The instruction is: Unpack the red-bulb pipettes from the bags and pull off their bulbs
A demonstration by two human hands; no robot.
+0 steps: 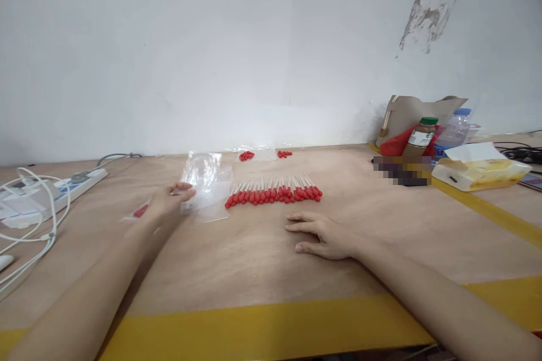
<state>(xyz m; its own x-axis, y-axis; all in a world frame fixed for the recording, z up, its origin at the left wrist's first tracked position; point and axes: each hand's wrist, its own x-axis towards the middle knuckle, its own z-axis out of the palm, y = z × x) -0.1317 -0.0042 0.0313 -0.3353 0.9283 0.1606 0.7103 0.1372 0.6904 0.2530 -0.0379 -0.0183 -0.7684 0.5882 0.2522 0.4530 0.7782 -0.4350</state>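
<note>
My left hand (178,190) pinches the edge of a clear plastic bag (204,169) and holds it tilted up off the table. Beneath it, more flat clear bags (214,208) lie on the wood. To their right stretches a row of pale sticks with red heads (273,194), like large matches, their heads towards me. My right hand (324,235) rests on the table just in front of that row, fingers stretched out and nothing in them. Farther back, near the wall, two small groups of red pieces (246,155) lie beside clear plastic (265,153).
A white power strip (84,186) with tangled cables (53,225) sits at left. Left of my wrist lies a small bag with something red (140,211). At right stand a green-capped bottle (419,138), a blue-capped bottle (455,130), a beige bag (409,113) and a yellow-white packet (480,169).
</note>
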